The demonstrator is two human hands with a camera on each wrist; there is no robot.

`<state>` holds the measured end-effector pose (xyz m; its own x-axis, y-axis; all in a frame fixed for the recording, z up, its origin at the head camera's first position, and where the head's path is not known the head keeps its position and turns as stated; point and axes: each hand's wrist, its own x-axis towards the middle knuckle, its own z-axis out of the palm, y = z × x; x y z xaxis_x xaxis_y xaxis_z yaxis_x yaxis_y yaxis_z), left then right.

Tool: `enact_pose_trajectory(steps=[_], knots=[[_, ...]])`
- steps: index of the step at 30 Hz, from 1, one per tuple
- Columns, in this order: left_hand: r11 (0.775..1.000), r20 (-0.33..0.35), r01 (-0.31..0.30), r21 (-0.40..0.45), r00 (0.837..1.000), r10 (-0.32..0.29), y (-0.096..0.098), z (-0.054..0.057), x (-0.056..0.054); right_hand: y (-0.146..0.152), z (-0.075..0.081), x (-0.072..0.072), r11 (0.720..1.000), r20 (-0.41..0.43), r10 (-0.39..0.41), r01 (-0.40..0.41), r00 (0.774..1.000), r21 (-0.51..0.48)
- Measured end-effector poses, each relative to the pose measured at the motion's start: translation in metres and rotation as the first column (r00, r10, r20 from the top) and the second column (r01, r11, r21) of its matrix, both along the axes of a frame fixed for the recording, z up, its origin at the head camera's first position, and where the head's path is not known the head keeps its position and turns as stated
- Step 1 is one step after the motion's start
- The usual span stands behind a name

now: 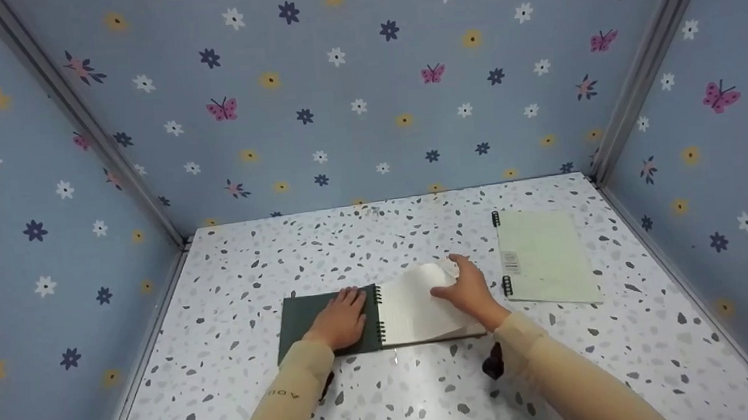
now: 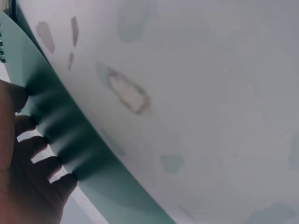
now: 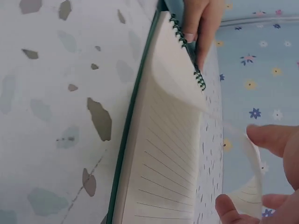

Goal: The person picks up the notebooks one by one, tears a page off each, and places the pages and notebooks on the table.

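The right hand [image 1: 474,292], cropped in its wrist view, pinches a page [image 1: 414,300] while the outstretched left hand [image 1: 341,321] hides part of the cover [image 1: 304,317].

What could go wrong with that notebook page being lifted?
The curved page could crease or tear, since the right fingers hold one end while the other runs to the spiral binding.

The dark green cover might shift or swing up if the left fingers resting on it lift away.
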<state>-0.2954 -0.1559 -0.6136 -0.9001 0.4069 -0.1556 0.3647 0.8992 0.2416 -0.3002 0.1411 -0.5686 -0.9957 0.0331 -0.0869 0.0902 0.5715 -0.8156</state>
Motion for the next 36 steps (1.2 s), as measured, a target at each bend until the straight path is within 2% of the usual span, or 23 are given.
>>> enact_pose_trajectory(steps=[5,8,14,23,30,36], knots=[[1.0,0.006,-0.005,-0.005,1.0,0.005,0.002,0.005,0.0,0.011,0.002,-0.006,0.989,0.095,-0.101,0.11,0.99,-0.096],[1.0,0.006,-0.008,-0.008,1.0,0.008,0.002,0.006,0.0,0.015,0.0,-0.008,0.981,0.135,-0.132,0.149,0.982,-0.127],[1.0,-0.014,0.004,-0.013,1.0,-0.004,0.003,0.004,0.0,0.022,-0.002,-0.007,0.982,0.184,-0.094,0.121,0.978,-0.142],[1.0,-0.009,0.001,-0.014,1.0,-0.001,0.006,0.002,-0.002,0.029,-0.01,-0.01,0.998,0.288,-0.044,0.055,0.957,-0.032],[1.0,-0.001,-0.003,-0.019,1.0,0.003,0.006,0.0,-0.004,0.036,-0.016,-0.012,0.999,0.314,-0.038,0.038,0.949,0.005],[0.999,0.002,-0.02,-0.03,1.0,0.02,0.008,0.0,-0.004,0.038,-0.016,-0.01,1.0,0.296,-0.026,0.03,0.955,-0.009]])
